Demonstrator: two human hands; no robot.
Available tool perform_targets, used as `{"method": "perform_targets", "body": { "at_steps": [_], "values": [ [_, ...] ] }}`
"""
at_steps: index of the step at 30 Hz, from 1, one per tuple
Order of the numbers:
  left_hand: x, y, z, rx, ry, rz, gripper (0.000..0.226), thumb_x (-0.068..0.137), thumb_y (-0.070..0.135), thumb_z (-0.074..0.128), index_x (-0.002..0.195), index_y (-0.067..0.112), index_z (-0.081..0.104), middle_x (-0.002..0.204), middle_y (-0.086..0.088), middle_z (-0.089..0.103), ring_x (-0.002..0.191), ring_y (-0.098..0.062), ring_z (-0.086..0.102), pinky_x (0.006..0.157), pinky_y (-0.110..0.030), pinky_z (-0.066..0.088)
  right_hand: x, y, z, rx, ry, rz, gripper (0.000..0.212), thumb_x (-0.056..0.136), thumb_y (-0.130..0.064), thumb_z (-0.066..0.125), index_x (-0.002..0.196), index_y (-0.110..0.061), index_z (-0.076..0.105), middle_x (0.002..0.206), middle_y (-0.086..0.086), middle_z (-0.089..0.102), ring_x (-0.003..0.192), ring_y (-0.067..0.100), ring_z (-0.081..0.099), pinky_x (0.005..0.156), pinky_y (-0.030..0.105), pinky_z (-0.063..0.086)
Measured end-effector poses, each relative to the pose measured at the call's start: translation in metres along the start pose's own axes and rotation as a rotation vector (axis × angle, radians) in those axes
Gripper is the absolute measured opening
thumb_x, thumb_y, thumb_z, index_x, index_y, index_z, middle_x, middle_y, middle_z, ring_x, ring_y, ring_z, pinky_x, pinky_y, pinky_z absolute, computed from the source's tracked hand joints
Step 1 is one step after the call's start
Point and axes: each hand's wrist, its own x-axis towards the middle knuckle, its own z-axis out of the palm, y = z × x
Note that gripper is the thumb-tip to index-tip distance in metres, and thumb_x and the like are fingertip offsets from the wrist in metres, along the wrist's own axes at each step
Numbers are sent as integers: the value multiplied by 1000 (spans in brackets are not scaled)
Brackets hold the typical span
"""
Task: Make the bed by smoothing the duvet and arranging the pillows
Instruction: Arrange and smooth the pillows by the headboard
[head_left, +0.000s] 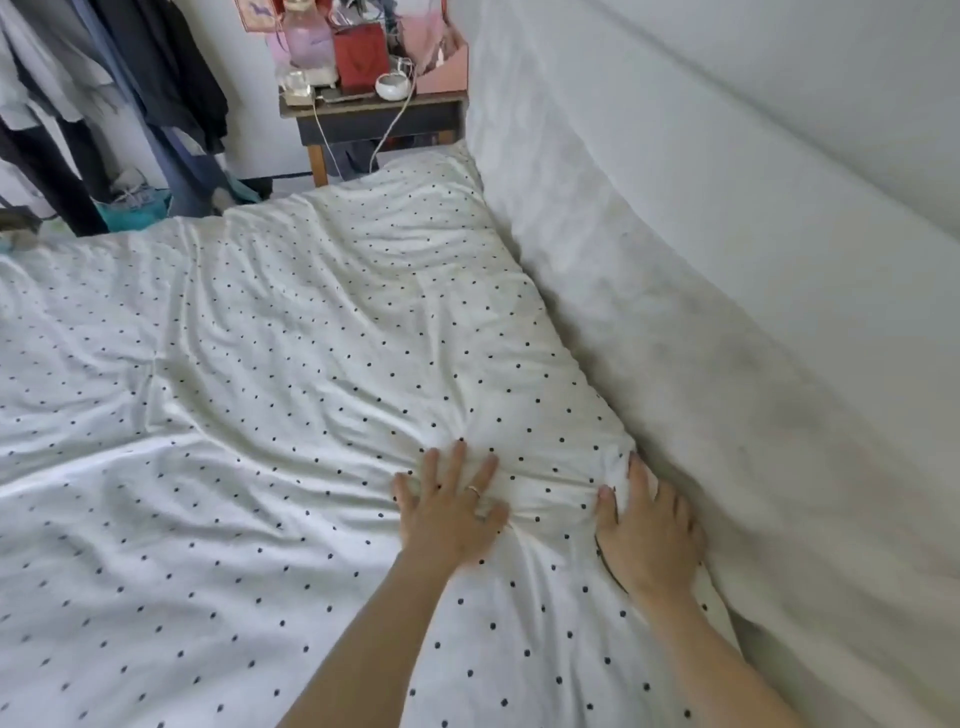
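A white duvet (249, 374) with small dark dots covers the bed and is creased across its width. My left hand (451, 512), with a ring on one finger, lies flat on the duvet with fingers spread. My right hand (649, 530) presses on the duvet's right edge where it meets a pale cloth-covered headboard (701, 291); its fingers bunch a small fold of fabric. No pillow is visible.
A dark bedside table (374, 117) stands past the far end of the bed, crowded with a red box (361, 54), a white bowl (392, 85), bottles and trailing cables. Dark clothes (130, 78) hang at the top left.
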Motion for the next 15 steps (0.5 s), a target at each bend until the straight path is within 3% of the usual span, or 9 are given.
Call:
{"method": "perform_targets", "body": {
  "at_steps": [4, 7, 11, 15],
  "values": [
    [5, 17, 13, -5, 49, -75, 65, 95, 67, 15, 151, 53, -14, 161, 10, -31, 149, -27, -29, 112, -67, -18, 8, 7, 4, 21, -57, -10, 65, 98, -60, 30, 156, -34, 20, 146, 11, 49, 132, 35, 45, 107, 50, 37],
    [-5, 37, 19, -69, 174, -67, 60, 99, 56, 19, 154, 52, -5, 165, 7, -22, 151, -30, -21, 115, -68, -9, -4, 14, -3, 25, 9, -92, 69, 96, -61, 37, 156, -31, 24, 149, 9, 45, 134, 33, 44, 104, 50, 41],
    [-24, 77, 23, -88, 233, 201, 55, 101, 56, 20, 153, 55, 2, 167, 12, -12, 154, -22, -10, 116, -66, 0, -69, 58, -11, 57, 42, -175, 72, 91, -67, 40, 155, -39, 26, 162, 2, 32, 143, 26, 38, 108, 47, 41],
    [-29, 122, 26, 2, 196, 488, 67, 97, 63, 25, 158, 42, 5, 168, 7, -10, 154, -23, -14, 123, -55, -3, -153, 144, 5, 163, -128, 65, 78, 88, -78, 31, 156, -46, 10, 159, -4, 36, 139, 22, 43, 109, 45, 42]
  ]
}}
